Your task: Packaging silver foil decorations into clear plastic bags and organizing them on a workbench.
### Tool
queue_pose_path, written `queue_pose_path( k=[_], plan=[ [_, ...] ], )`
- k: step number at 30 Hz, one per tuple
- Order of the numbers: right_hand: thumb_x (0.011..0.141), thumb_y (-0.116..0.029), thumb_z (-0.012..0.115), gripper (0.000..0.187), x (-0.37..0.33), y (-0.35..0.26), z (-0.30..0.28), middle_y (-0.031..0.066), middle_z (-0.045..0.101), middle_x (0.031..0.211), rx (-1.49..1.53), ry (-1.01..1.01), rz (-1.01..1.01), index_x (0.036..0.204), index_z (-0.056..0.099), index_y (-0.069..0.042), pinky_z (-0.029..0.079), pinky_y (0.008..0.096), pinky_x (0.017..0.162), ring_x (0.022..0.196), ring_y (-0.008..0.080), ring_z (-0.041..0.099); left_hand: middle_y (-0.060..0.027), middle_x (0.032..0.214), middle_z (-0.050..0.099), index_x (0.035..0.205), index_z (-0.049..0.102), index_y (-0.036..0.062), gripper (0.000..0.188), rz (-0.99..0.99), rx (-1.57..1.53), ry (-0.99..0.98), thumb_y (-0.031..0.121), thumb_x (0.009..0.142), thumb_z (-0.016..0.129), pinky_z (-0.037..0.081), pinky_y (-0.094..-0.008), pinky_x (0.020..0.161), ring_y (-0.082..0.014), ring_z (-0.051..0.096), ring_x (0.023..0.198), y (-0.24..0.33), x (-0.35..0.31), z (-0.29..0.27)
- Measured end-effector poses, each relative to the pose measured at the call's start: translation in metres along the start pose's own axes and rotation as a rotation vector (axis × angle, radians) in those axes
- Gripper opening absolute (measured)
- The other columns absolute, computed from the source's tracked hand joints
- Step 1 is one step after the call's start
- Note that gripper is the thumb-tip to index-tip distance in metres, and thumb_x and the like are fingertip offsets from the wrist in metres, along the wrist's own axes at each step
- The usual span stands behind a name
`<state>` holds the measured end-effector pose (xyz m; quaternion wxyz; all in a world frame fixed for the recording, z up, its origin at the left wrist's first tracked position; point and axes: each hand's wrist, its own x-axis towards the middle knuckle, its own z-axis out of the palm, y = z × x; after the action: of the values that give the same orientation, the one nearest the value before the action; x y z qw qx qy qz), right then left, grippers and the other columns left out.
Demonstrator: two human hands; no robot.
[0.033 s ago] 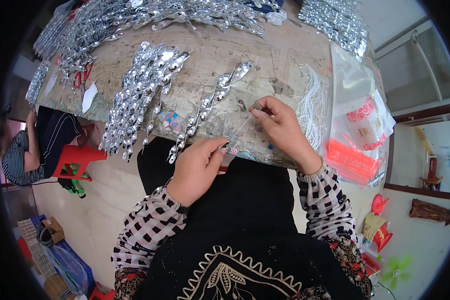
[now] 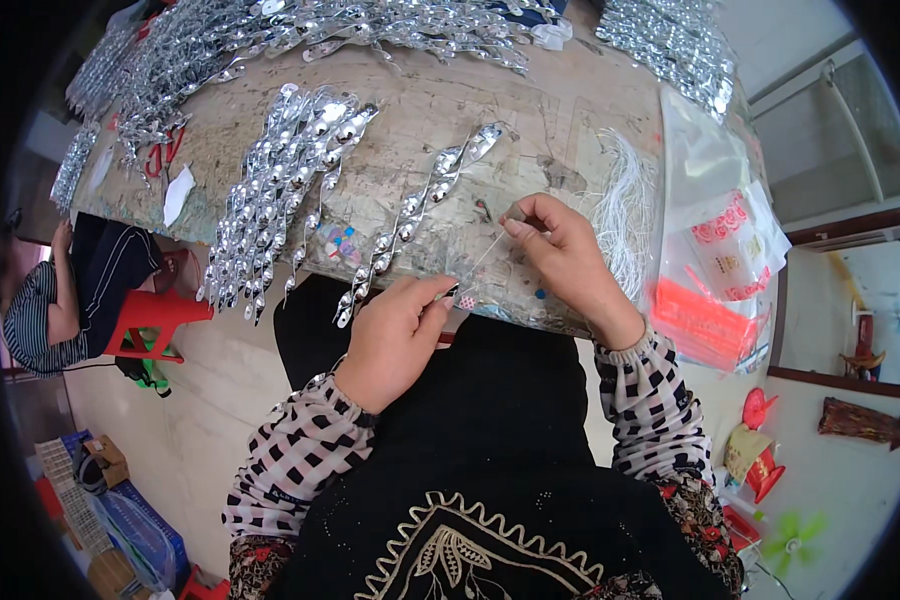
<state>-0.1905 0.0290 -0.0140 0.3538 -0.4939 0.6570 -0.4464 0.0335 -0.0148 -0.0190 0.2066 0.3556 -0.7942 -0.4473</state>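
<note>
A thin pale string [image 2: 486, 254] runs slanting between my two hands above the table's near edge. My left hand [image 2: 392, 335] is closed, thumb and forefinger pinching the lower end. Beside those fingertips sits a small pink-spotted bead [image 2: 467, 301]. My right hand [image 2: 562, 252] pinches the upper end; something small and greyish shows at its fingertips, too small to name. Left of the string lies one twisted silver spiral strip [image 2: 410, 215]. Small coloured beads [image 2: 341, 243] are heaped left of that strip. A bundle of white strings [image 2: 625, 215] lies right of my right hand.
Silver spirals [image 2: 290, 180] lie bunched at left, overhanging the worn table's [image 2: 400, 110] edge; more [image 2: 370, 25] cover its far side. Red-handled scissors [image 2: 165, 155] rest far left. Plastic bags [image 2: 715, 250] lie at right. Another person [image 2: 50, 310] sits near a red stool [image 2: 155, 318].
</note>
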Motion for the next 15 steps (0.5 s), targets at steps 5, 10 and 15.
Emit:
queue_pose_path(
  k=[5, 10, 15],
  plan=[
    [0.089, -0.008, 0.062, 0.011, -0.010, 0.002, -0.008, 0.0012, 0.054, 0.080, -0.172, 0.041, -0.060, 0.092, 0.057, 0.001, 0.042, 0.0232, 0.065, 0.073, 0.0076, 0.048, -0.0118, 0.084, 0.060, 0.109, 0.064, 0.0062, 0.022, 0.013, 0.080, -0.030, 0.015, 0.090, 0.059, 0.049, -0.0349, 0.064, -0.0270, 0.063, 0.071, 0.009, 0.000, 0.000],
    [0.084, -0.009, 0.065, 0.013, -0.021, 0.007, -0.004, 0.0085, 0.056, 0.079, -0.337, 0.100, -0.122, 0.088, 0.059, 0.002, 0.044, 0.0280, 0.065, 0.070, 0.0173, 0.054, -0.0115, 0.085, 0.060, 0.107, 0.064, 0.0079, 0.020, -0.015, 0.132, -0.047, 0.016, 0.090, 0.059, 0.049, -0.0361, 0.064, -0.0284, 0.063, 0.073, 0.012, -0.002, -0.002],
    [0.080, -0.007, 0.066, 0.010, -0.018, 0.009, 0.009, 0.0117, 0.059, 0.081, -0.393, 0.091, -0.241, 0.085, 0.062, 0.000, 0.046, 0.0347, 0.066, 0.073, 0.0272, 0.057, -0.0114, 0.085, 0.060, 0.106, 0.065, 0.0088, 0.019, 0.021, 0.124, -0.039, 0.017, 0.090, 0.058, 0.049, -0.0378, 0.063, -0.0294, 0.063, 0.073, 0.009, -0.005, 0.002]
  ],
)
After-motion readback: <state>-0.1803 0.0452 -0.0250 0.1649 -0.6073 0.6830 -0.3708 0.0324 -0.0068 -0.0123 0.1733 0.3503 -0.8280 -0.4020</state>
